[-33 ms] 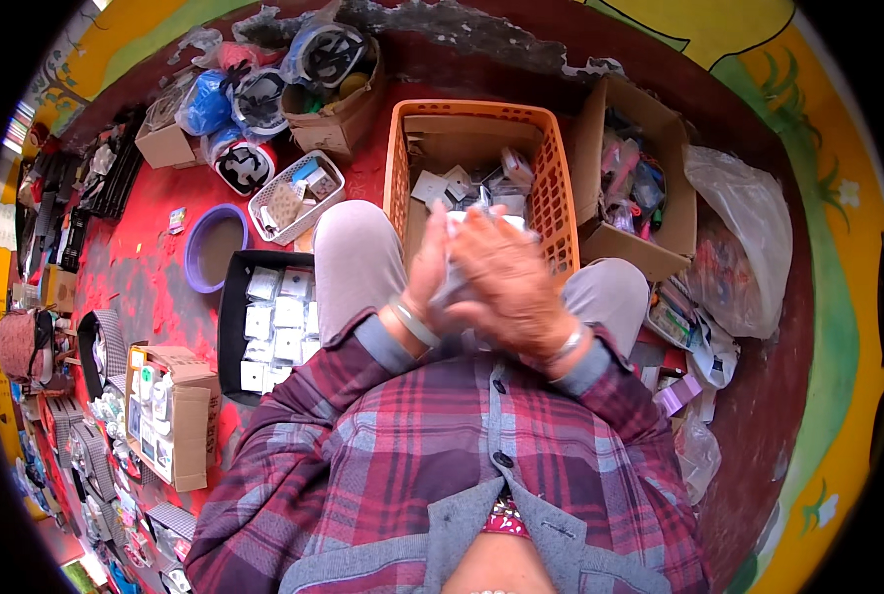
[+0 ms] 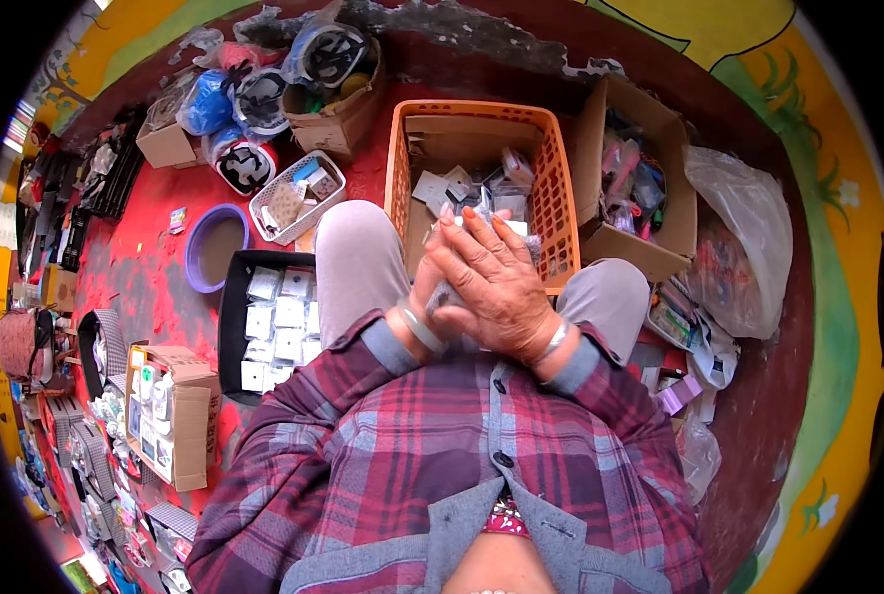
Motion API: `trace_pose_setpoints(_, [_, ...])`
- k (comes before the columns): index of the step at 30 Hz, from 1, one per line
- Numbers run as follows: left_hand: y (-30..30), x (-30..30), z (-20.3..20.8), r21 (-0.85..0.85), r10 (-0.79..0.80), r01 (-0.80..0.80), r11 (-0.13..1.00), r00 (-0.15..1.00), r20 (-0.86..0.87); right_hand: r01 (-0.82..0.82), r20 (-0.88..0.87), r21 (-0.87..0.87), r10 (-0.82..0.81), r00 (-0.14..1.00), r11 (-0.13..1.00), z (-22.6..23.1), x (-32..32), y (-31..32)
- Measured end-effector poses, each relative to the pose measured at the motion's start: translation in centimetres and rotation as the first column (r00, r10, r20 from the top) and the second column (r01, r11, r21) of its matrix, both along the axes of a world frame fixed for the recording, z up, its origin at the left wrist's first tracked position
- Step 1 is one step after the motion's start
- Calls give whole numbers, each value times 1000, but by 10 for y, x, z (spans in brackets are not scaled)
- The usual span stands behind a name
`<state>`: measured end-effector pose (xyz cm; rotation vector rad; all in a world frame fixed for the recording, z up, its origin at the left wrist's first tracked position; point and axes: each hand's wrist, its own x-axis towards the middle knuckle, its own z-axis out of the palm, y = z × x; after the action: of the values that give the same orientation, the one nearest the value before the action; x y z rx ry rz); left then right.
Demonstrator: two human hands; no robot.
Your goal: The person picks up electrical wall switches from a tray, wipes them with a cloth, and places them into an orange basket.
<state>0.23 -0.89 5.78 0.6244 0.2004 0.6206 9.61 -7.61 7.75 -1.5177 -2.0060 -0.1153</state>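
My right hand (image 2: 501,282) lies flat with straight fingers across my left hand (image 2: 424,285), above the near end of an orange basket (image 2: 567,213). A greyish clear plastic packet (image 2: 445,295) is pressed between the two palms. Only bits of it peek out, so its contents cannot be made out. My left fingers are mostly covered by the right hand. Inside the basket, beyond my fingertips, are white cards (image 2: 428,188) and small plastic-wrapped items (image 2: 514,168).
Left of my knee stands a black tray (image 2: 232,327) of white packets, near a purple basin (image 2: 196,259) and a white basket (image 2: 313,211). A cardboard box (image 2: 588,148) of mixed goods is at the right, beside a clear plastic bag (image 2: 739,198). Bagged helmets (image 2: 331,54) lie far left.
My hands were blurred by motion and now show sharply, pressed together. My right hand has shifted slightly, its fingers straighter over the left. The surrounding boxes look the same.
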Motion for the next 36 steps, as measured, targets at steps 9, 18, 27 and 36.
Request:
trace_pose_setpoints(9, [13, -4, -24, -386, -275, 273, 881, 960, 52, 211, -278, 3, -202, 939, 977, -10, 11, 15])
trace_pose_setpoints(18, [28, -15, -11, -261, -308, 323, 910, 946, 97, 351, -759, -408, -527, 383, 843, -101, 104, -7])
trace_pose_setpoints(27, [27, -12, -6, -389, -205, 230, 892, 973, 106, 258, -558, 127, -146, 817, 958, 8, 43, 3])
trace_pose_setpoints(36, [23, -10, -53, -99, -129, 121, 988, 989, -78, -120, -145, -64, 110, 983, 991, -4, -20, 10])
